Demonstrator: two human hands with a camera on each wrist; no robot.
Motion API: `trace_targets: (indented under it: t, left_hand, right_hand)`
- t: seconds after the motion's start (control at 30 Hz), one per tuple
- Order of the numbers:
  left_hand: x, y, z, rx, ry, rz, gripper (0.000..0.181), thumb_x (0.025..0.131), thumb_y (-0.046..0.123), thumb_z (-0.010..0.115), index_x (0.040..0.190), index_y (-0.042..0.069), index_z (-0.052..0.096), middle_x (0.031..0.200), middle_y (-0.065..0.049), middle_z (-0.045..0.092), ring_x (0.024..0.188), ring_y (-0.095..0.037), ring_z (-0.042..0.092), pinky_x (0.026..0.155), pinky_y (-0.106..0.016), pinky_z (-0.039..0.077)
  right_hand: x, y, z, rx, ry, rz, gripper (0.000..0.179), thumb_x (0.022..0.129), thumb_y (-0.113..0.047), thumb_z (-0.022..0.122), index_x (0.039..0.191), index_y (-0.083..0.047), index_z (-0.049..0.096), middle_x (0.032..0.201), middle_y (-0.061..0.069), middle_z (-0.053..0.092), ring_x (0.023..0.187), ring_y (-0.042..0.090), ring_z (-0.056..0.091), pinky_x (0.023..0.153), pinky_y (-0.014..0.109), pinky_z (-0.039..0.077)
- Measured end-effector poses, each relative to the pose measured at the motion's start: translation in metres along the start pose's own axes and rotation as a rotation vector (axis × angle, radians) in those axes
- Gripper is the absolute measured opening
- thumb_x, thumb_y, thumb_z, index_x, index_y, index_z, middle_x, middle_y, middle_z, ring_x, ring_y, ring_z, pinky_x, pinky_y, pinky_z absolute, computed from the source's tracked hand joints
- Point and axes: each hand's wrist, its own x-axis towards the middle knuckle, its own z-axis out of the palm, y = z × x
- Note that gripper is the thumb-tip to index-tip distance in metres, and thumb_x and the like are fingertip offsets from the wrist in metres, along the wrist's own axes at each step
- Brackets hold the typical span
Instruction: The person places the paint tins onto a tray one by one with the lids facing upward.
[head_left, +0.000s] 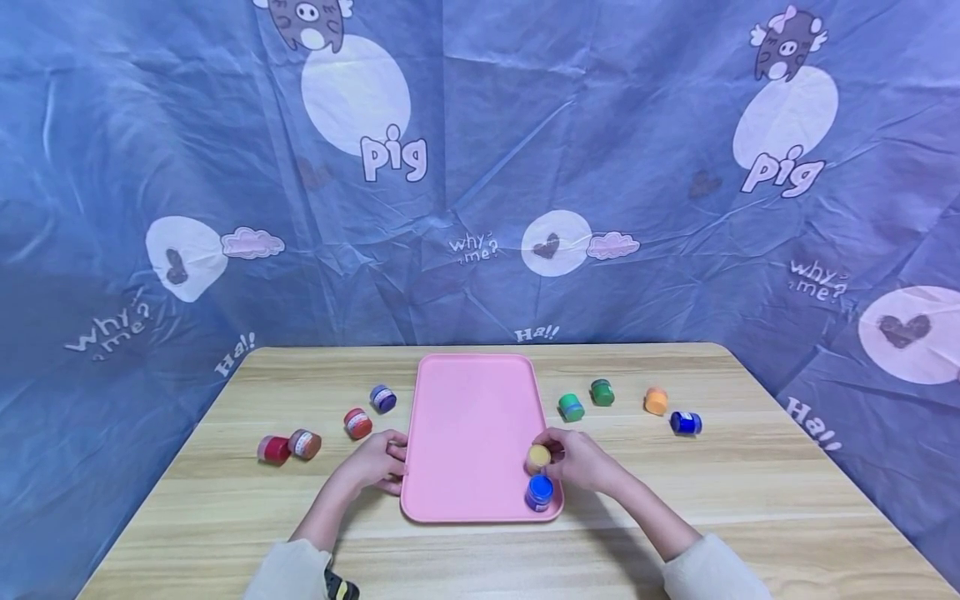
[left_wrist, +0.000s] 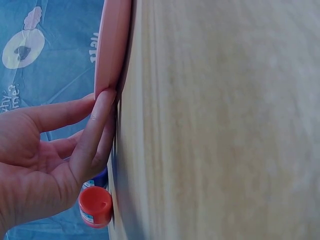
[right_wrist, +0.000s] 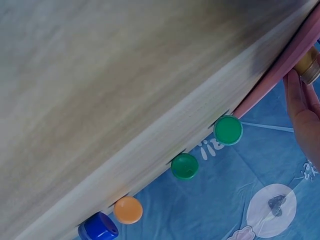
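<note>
A pink tray lies lengthwise on the table. My left hand is at its left side, fairly straight fingers touching the rim; the left wrist view shows the fingertips right against the tray's edge. With thumb and fingers, my right hand pinches a small jar with a yellow lid, paint-pot sized, over the tray's right side near the front. Just in front of it, a blue jar stands upright in the tray's near right corner. In the right wrist view, the yellow jar is partly cut off.
Left of the tray lie a purple jar, a red jar, a brown jar and a dark red jar. To the right are two green jars, an orange jar and a dark blue jar. A blue curtain hangs behind.
</note>
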Motion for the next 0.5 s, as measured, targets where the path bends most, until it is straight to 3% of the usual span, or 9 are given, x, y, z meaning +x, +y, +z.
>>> trace_targets:
  t: [0.27, 0.5]
  left_hand:
    - [0.001, -0.001, 0.001, -0.004, 0.002, 0.000, 0.042, 0.073, -0.023, 0.051, 0.113, -0.016, 0.041, 0.085, -0.017, 0.050, 0.064, -0.023, 0.053, 0.056, -0.038, 0.058]
    - [0.001, -0.002, 0.001, -0.004, 0.023, -0.011, 0.043, 0.072, -0.023, 0.050, 0.113, -0.015, 0.043, 0.084, -0.015, 0.050, 0.064, -0.022, 0.053, 0.055, -0.037, 0.058]
  right_hand:
    - [-0.001, 0.001, -0.002, 0.000, 0.007, -0.009, 0.029, 0.071, 0.005, 0.069, 0.099, 0.006, 0.062, 0.088, 0.005, 0.061, 0.080, 0.020, 0.057, 0.070, 0.028, 0.054]
    - [-0.001, 0.003, -0.012, 0.035, -0.027, -0.068, 0.030, 0.076, 0.010, 0.064, 0.106, 0.012, 0.058, 0.098, 0.016, 0.061, 0.092, 0.032, 0.059, 0.081, 0.037, 0.053]
